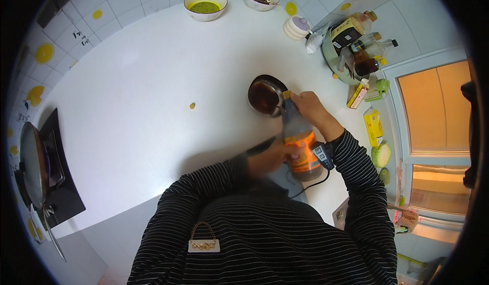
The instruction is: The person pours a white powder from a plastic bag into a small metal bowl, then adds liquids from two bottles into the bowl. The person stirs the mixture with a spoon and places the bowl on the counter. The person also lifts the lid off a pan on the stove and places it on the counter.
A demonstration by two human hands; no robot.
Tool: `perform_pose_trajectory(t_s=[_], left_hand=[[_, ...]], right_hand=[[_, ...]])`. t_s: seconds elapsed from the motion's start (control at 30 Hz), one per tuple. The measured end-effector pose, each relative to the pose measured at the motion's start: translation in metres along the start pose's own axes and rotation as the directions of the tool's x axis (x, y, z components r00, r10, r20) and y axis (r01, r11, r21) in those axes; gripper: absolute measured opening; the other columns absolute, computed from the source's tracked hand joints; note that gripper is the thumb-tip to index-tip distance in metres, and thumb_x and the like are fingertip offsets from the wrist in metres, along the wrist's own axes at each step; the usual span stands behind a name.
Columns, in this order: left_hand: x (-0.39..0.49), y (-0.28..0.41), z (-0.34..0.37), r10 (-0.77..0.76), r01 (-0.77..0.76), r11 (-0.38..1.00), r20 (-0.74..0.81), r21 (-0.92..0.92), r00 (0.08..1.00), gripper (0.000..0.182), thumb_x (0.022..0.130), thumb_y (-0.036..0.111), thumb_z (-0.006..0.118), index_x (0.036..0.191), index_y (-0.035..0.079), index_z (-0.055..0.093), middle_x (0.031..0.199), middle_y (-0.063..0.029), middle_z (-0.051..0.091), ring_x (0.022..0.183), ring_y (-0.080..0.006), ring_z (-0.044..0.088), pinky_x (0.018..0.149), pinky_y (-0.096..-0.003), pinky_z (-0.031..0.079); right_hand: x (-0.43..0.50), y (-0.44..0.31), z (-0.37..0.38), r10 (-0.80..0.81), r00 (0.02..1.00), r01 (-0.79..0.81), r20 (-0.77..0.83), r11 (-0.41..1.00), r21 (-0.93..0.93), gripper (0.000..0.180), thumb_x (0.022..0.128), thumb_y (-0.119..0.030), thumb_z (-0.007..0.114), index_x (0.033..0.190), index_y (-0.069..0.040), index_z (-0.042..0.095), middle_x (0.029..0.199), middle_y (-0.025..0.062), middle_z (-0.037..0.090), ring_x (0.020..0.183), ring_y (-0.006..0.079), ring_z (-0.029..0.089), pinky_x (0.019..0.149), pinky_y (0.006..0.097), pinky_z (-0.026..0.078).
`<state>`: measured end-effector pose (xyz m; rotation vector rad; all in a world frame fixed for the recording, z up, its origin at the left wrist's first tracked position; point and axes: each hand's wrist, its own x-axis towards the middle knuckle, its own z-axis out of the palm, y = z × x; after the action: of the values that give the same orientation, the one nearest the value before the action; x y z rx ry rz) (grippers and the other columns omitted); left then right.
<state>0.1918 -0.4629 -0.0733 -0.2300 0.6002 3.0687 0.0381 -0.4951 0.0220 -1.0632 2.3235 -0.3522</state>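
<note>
A large bottle (296,126) with an orange label and a yellow cap (286,94) is in both my hands, its neck pointing away from me. My left hand (271,158), slightly blurred, is wrapped round the labelled body. At the neck, just below the cap, is my right hand (308,106), its thumb near the cap. Just left of the bottle's neck stands a metal bowl (253,104) holding dark brown liquid (263,95). What looks like a spoon handle is partly hidden between bowl and bottle.
On the white counter (153,74) lies a small yellowish piece (192,106). Two bowls (205,16) (261,6) stand by the back wall. To the right are a tub of bottles (332,61), a yellow box (373,127) and cut cabbage (381,155). A lidded pan (32,162) sits far left.
</note>
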Motion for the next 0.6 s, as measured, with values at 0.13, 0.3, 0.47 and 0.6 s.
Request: perform_pose_trajectory(t_s=[0.13, 0.3, 0.47, 0.6], left_hand=[[0.001, -0.003, -0.001, 0.042, -0.042, 0.999, 0.003, 0.012, 0.999, 0.046, 0.076, 0.016, 0.065, 0.118, 0.004, 0.048, 0.107, -0.0087, 0.058, 0.101, -0.0185, 0.056, 0.09, -0.0336, 0.042], [0.002, 0.003, -0.004, -0.011, 0.007, 0.998, 0.053, 0.064, 0.999, 0.044, 0.077, 0.012, 0.064, 0.117, 0.003, 0.048, 0.107, -0.0091, 0.058, 0.103, -0.0197, 0.055, 0.092, -0.0358, 0.042], [-0.004, 0.017, 0.006, -0.002, -0.009, 0.978, 0.053, 0.206, 0.999, 0.048, 0.076, 0.007, 0.062, 0.12, 0.002, 0.044, 0.112, -0.01, 0.055, 0.105, -0.0196, 0.053, 0.092, -0.0351, 0.042], [-0.012, 0.035, 0.013, 0.082, -0.105, 0.914, 0.073, 0.392, 0.994, 0.054, 0.076, 0.003, 0.06, 0.125, 0.002, 0.038, 0.119, -0.0107, 0.05, 0.11, -0.0191, 0.049, 0.093, -0.0351, 0.041]], right_hand=[[-0.002, 0.002, -0.001, -0.003, 1.0, 0.003, 0.001, 1.0, 0.015, 0.051, 0.085, -0.039, 0.05, 0.077, 0.01, 0.06, 0.075, 0.0294, 0.059, 0.075, 0.0404, 0.06, 0.067, 0.041, 0.047], [-0.006, 0.0, -0.005, -0.048, 0.998, 0.048, -0.044, 0.999, 0.01, 0.051, 0.085, -0.04, 0.05, 0.077, 0.01, 0.059, 0.074, 0.0289, 0.059, 0.074, 0.0391, 0.06, 0.066, 0.0403, 0.047], [-0.019, -0.002, -0.014, -0.125, 0.983, 0.129, -0.131, 0.991, 0.019, 0.05, 0.086, -0.04, 0.049, 0.074, 0.008, 0.057, 0.071, 0.0266, 0.058, 0.067, 0.0353, 0.06, 0.062, 0.0397, 0.046], [-0.031, 0.001, -0.023, -0.189, 0.965, 0.211, -0.183, 0.971, 0.111, 0.05, 0.087, -0.04, 0.049, 0.069, 0.007, 0.053, 0.068, 0.0248, 0.056, 0.061, 0.0325, 0.056, 0.057, 0.0391, 0.043]])
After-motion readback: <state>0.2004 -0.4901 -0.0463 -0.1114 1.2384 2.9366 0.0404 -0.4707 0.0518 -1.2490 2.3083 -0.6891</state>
